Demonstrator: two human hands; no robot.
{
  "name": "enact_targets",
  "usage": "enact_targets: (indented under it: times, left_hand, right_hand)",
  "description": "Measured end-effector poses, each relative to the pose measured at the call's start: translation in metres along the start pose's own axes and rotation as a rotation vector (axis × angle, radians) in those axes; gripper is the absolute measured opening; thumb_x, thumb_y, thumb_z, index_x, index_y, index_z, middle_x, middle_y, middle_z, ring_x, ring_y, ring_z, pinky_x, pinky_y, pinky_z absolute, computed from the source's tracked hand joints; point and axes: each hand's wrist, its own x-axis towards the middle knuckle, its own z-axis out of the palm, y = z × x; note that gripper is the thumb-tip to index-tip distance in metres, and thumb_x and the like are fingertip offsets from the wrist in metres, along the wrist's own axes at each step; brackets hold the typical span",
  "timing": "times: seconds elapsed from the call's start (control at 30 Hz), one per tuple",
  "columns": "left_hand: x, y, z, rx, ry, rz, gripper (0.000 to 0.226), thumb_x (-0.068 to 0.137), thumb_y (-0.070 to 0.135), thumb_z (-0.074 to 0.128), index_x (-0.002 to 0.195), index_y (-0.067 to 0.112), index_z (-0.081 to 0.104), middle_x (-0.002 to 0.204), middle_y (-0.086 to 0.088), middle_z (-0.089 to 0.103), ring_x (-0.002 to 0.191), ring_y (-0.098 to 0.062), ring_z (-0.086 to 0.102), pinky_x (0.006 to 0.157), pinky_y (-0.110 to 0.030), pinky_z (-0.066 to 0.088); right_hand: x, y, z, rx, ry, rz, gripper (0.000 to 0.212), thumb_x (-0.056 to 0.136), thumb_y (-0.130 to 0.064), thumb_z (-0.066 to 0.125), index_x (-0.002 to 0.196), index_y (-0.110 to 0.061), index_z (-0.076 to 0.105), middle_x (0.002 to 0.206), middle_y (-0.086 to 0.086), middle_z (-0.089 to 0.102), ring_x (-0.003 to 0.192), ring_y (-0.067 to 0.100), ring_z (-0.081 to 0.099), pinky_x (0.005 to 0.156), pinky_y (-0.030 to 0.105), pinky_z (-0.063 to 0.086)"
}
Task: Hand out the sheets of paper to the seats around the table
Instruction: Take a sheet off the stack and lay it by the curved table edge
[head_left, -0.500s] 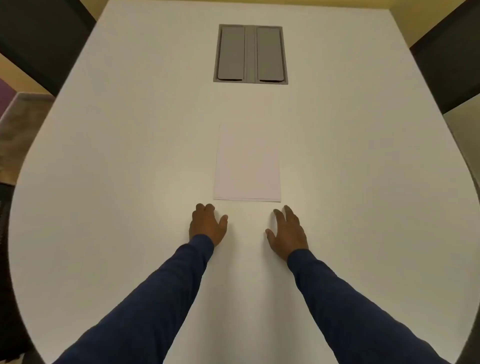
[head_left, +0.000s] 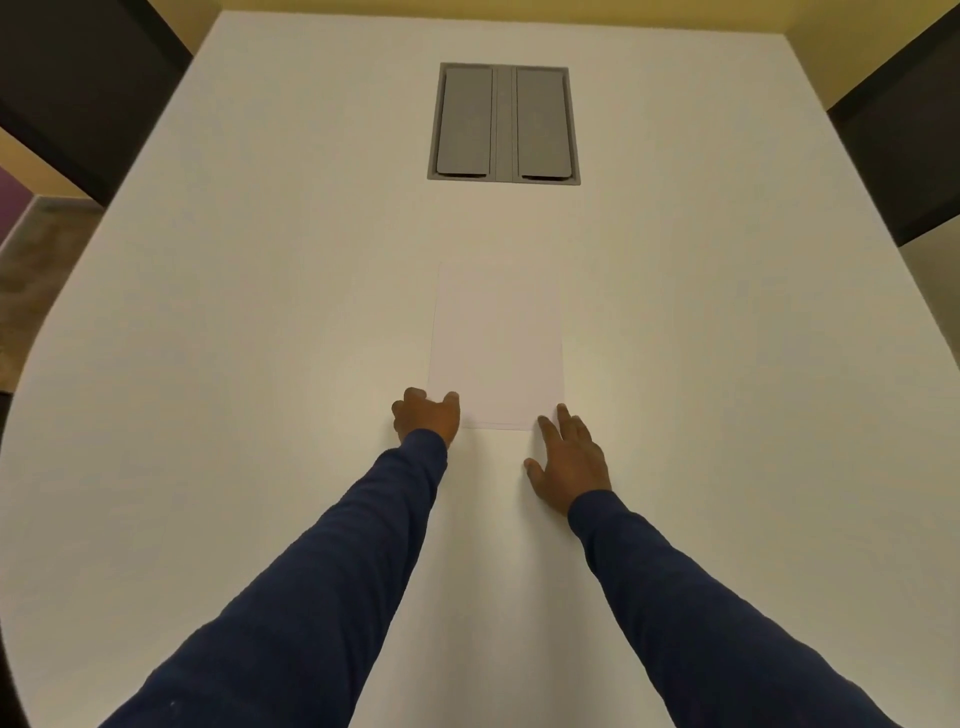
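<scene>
The flat white stack of paper sheets (head_left: 497, 343) lay in the middle of the frame on the big white table (head_left: 208, 364). No sheet had been handed out yet, so the whole job was left. The left hand (head_left: 427, 418) curled its fingers at the stack's lower left corner. The right hand (head_left: 569, 467) lay flat, fingers spread, touching the lower right corner. Half a second earlier both hands sat below the stack, not touching it. The grey metal hatch (head_left: 503, 123) sat higher up.

Just the one camera, strapped to my head, wide-angle, pointing forward and down over the white rounded table (head_left: 260, 364). It sits close above my near edge, looking along the length toward the far end; edges bend.
</scene>
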Motion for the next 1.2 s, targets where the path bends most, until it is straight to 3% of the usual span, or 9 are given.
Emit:
enact_targets:
  times: [0.13, 0.3, 0.4, 0.5, 0.6, 0.7, 0.9, 1.07, 1.2]
  left_hand:
    - [0.007, 0.010, -0.001, -0.035, -0.004, -0.072, 0.053, 0.090, 0.032, 0.062, 0.132, 0.003, 0.051, 0.136, -0.013, 0.052, 0.113, -0.031, 0.057, 0.076, -0.032, 0.041]
    - [0.012, 0.018, 0.003, -0.078, -0.054, -0.069, 0.044, 0.088, 0.031, 0.063, 0.115, -0.003, 0.060, 0.112, -0.016, 0.066, 0.100, -0.034, 0.064, 0.070, -0.032, 0.045]
    - [0.016, 0.019, 0.003, -0.056, -0.039, -0.033, 0.026, 0.087, 0.030, 0.063, 0.086, 0.004, 0.059, 0.086, -0.008, 0.060, 0.079, -0.029, 0.056, 0.068, -0.030, 0.042]
    - [0.021, 0.019, -0.002, 0.012, 0.017, -0.009, 0.033, 0.086, 0.023, 0.064, 0.062, 0.013, 0.044, 0.064, -0.001, 0.048, 0.070, -0.027, 0.049, 0.063, -0.027, 0.038]
    - [0.024, 0.023, -0.007, 0.096, 0.044, -0.009, 0.022, 0.088, 0.024, 0.066, 0.078, 0.008, 0.056, 0.076, -0.002, 0.057, 0.081, -0.029, 0.058, 0.066, -0.029, 0.040]
    - [0.025, 0.024, -0.010, 0.202, 0.072, 0.003, 0.032, 0.089, 0.030, 0.069, 0.103, 0.001, 0.063, 0.097, -0.012, 0.066, 0.100, -0.032, 0.064, 0.069, -0.031, 0.041]
    - [0.025, 0.020, -0.010, 0.194, 0.094, 0.049, 0.020, 0.093, 0.024, 0.064, 0.089, 0.004, 0.067, 0.090, -0.011, 0.068, 0.099, -0.031, 0.066, 0.068, -0.028, 0.041]
    - [0.019, 0.016, -0.013, 0.122, 0.160, 0.133, 0.021, 0.095, 0.014, 0.058, 0.111, 0.005, 0.068, 0.115, -0.013, 0.069, 0.104, -0.033, 0.063, 0.076, -0.028, 0.042]
    - [0.012, 0.018, -0.020, 0.088, 0.202, 0.186, 0.016, 0.094, 0.010, 0.057, 0.106, 0.011, 0.067, 0.105, -0.010, 0.069, 0.085, -0.030, 0.063, 0.071, -0.030, 0.045]
  right_hand:
    - [0.001, 0.000, 0.000, 0.004, -0.003, 0.001, 0.071, 0.096, -0.045, 0.050, 0.156, -0.021, 0.022, 0.168, 0.007, 0.007, 0.153, 0.029, 0.013, 0.119, 0.044, 0.026]
    - [0.002, 0.001, 0.001, 0.016, 0.000, -0.001, 0.069, 0.096, -0.045, 0.050, 0.156, -0.023, 0.023, 0.168, 0.006, 0.007, 0.153, 0.029, 0.012, 0.119, 0.043, 0.025]
    - [0.002, 0.003, 0.002, 0.014, 0.003, -0.005, 0.070, 0.096, -0.044, 0.050, 0.156, -0.024, 0.022, 0.168, 0.005, 0.006, 0.153, 0.029, 0.013, 0.118, 0.044, 0.025]
    - [0.002, 0.004, 0.003, 0.009, 0.006, -0.008, 0.070, 0.096, -0.045, 0.049, 0.156, -0.024, 0.022, 0.168, 0.005, 0.007, 0.153, 0.028, 0.013, 0.118, 0.043, 0.025]
    - [0.003, 0.005, 0.004, 0.009, 0.008, -0.009, 0.070, 0.096, -0.045, 0.049, 0.156, -0.024, 0.022, 0.168, 0.004, 0.006, 0.153, 0.028, 0.013, 0.118, 0.044, 0.025]
    - [0.003, 0.005, 0.005, 0.001, 0.014, -0.012, 0.070, 0.095, -0.045, 0.049, 0.156, -0.024, 0.022, 0.168, 0.004, 0.006, 0.153, 0.028, 0.013, 0.117, 0.043, 0.025]
    - [0.001, 0.005, 0.008, 0.013, 0.042, -0.001, 0.071, 0.095, -0.045, 0.050, 0.157, -0.025, 0.022, 0.168, 0.009, -0.002, 0.153, 0.027, 0.012, 0.118, 0.042, 0.025]
    - [-0.001, 0.001, 0.008, 0.028, 0.050, 0.005, 0.081, 0.095, -0.045, 0.050, 0.159, -0.029, 0.004, 0.167, 0.011, -0.004, 0.153, 0.028, 0.011, 0.118, 0.042, 0.024]
    - [-0.003, 0.001, 0.001, 0.077, 0.029, 0.010, 0.086, 0.094, -0.044, 0.053, 0.159, -0.029, 0.000, 0.168, 0.010, -0.004, 0.153, 0.028, 0.012, 0.118, 0.042, 0.026]
